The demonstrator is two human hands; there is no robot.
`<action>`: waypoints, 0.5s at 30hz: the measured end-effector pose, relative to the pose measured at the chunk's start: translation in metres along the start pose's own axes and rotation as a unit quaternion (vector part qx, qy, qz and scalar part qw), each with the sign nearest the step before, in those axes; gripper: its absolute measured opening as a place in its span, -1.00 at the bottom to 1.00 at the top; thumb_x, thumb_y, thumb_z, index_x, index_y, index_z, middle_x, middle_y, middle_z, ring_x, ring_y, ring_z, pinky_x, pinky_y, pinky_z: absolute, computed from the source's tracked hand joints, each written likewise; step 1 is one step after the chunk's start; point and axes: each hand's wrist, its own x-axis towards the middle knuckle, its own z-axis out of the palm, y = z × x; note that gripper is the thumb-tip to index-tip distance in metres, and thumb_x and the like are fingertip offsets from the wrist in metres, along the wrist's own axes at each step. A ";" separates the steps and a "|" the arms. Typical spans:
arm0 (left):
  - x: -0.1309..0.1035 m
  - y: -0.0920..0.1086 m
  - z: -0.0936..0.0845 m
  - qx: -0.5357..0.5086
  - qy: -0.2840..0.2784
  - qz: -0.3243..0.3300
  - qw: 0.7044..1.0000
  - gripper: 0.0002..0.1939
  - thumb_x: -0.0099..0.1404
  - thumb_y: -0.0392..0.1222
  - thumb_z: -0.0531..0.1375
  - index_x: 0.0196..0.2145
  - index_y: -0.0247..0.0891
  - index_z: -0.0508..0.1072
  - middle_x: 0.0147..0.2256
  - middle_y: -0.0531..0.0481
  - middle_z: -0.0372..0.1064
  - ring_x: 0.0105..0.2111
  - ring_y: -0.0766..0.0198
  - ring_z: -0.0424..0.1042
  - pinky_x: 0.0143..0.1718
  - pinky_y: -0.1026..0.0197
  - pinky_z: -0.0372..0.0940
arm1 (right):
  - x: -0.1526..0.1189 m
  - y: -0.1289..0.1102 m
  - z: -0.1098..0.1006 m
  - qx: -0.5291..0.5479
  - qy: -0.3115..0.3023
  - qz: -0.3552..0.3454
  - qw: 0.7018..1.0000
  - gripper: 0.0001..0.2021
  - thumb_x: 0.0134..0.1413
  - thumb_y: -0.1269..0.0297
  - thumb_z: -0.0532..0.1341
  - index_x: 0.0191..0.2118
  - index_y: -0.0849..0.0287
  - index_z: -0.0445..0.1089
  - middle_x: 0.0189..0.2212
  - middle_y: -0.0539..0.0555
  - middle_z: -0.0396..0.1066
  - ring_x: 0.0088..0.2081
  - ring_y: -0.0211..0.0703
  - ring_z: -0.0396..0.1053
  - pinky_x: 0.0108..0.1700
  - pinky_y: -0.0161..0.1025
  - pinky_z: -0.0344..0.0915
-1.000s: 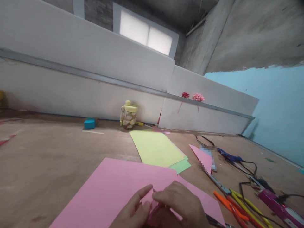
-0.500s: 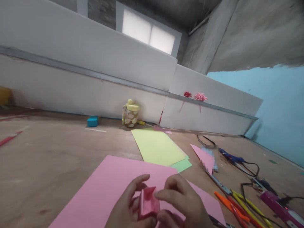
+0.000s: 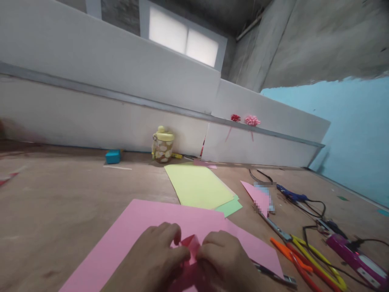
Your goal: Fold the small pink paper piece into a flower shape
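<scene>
While both hands press down on the large pink paper sheet [image 3: 133, 235], the small folded pink paper piece [image 3: 189, 243] sits between them: left hand [image 3: 152, 259] at nine o'clock, right hand [image 3: 226, 261] at three, fingertips pinching it.

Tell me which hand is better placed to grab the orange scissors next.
Right hand: the orange scissors lie on its side of the table, while the left hand sits farther off. Both pinch the folded pink piece.
</scene>
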 end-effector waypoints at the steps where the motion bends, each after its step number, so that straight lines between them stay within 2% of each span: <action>1: 0.002 -0.002 0.003 0.017 -0.007 0.000 1.000 -0.84 0.23 -0.12 0.23 -0.50 -0.08 0.53 -0.39 -0.04 0.41 -0.43 0.16 0.31 -0.41 0.14 -0.06 | -0.001 0.000 0.000 0.001 -0.011 -0.001 1.000 -0.69 0.21 0.35 0.00 -0.53 0.13 0.34 -0.64 -0.01 0.29 -0.60 -0.25 0.23 -0.55 -0.30 0.06; 4: 0.003 -0.008 0.011 0.021 -0.012 0.009 1.000 -0.81 0.25 -0.15 0.20 -0.51 -0.12 0.51 -0.49 -0.01 0.38 -0.51 0.20 0.23 -0.45 0.12 -0.19 | -0.002 0.001 -0.004 0.025 -0.050 0.009 0.998 -0.70 0.16 0.32 0.01 -0.56 0.12 0.31 -0.65 -0.03 0.26 -0.60 -0.26 0.21 -0.56 -0.31 0.06; 7: 0.004 -0.010 0.011 0.006 -0.006 0.042 0.999 -0.86 0.14 -0.28 0.22 -0.55 -0.14 0.47 -0.51 0.05 0.35 -0.52 0.23 0.23 -0.43 0.14 -0.10 | 0.004 -0.002 -0.015 0.095 -0.102 0.046 0.989 -0.72 0.17 0.27 0.08 -0.52 0.13 0.40 -0.54 0.02 0.38 -0.51 -0.25 0.34 -0.47 -0.35 0.24; 9: 0.006 -0.007 0.009 0.000 0.001 0.055 0.998 -0.85 0.12 -0.33 0.21 -0.56 -0.14 0.46 -0.51 0.07 0.34 -0.52 0.26 0.23 -0.40 0.16 -0.03 | 0.010 -0.007 -0.022 0.126 -0.111 0.106 0.980 -0.79 0.17 0.28 0.12 -0.30 0.16 0.52 -0.39 0.08 0.50 -0.42 -0.22 0.43 -0.37 -0.32 0.35; 11: 0.007 -0.002 0.007 0.007 -0.002 0.058 0.998 -0.84 0.11 -0.34 0.19 -0.55 -0.14 0.47 -0.52 0.06 0.36 -0.53 0.24 0.25 -0.40 0.16 0.00 | 0.018 -0.012 -0.022 0.077 -0.152 0.195 0.966 -0.70 0.12 0.33 0.17 -0.05 0.21 0.51 -0.31 0.12 0.55 -0.39 -0.17 0.47 -0.33 -0.26 0.40; 12: 0.008 0.001 0.007 0.013 -0.006 0.057 0.998 -0.85 0.11 -0.34 0.18 -0.56 -0.14 0.46 -0.53 0.04 0.36 -0.53 0.22 0.27 -0.41 0.16 0.00 | 0.022 -0.015 -0.020 0.031 -0.190 0.235 0.953 -0.70 0.09 0.34 0.20 -0.06 0.22 0.52 -0.34 0.12 0.56 -0.42 -0.14 0.47 -0.35 -0.22 0.40; 13: 0.008 0.005 0.006 0.020 -0.011 0.056 0.998 -0.85 0.10 -0.32 0.18 -0.58 -0.15 0.44 -0.54 0.02 0.35 -0.52 0.19 0.29 -0.43 0.15 0.00 | 0.026 -0.017 -0.017 -0.011 -0.238 0.266 0.934 -0.77 0.06 0.34 0.23 -0.15 0.21 0.55 -0.40 0.11 0.55 -0.45 -0.11 0.46 -0.37 -0.20 0.39; 14: 0.007 0.008 0.006 0.026 -0.016 0.056 0.998 -0.85 0.10 -0.30 0.18 -0.59 -0.15 0.42 -0.55 0.01 0.34 -0.51 0.17 0.31 -0.44 0.15 0.00 | 0.029 -0.018 -0.013 -0.040 -0.286 0.285 0.914 -0.89 0.04 0.34 0.27 -0.33 0.18 0.56 -0.49 0.08 0.52 -0.47 -0.10 0.45 -0.39 -0.19 0.37; 15: 0.006 0.012 0.004 0.032 -0.019 0.055 0.998 -0.84 0.10 -0.28 0.17 -0.60 -0.16 0.41 -0.56 0.00 0.34 -0.51 0.15 0.33 -0.45 0.15 0.00 | 0.031 -0.019 -0.009 -0.056 -0.321 0.291 0.900 -0.88 0.01 0.32 0.32 -0.51 0.15 0.50 -0.60 0.04 0.45 -0.51 -0.10 0.42 -0.42 -0.19 0.34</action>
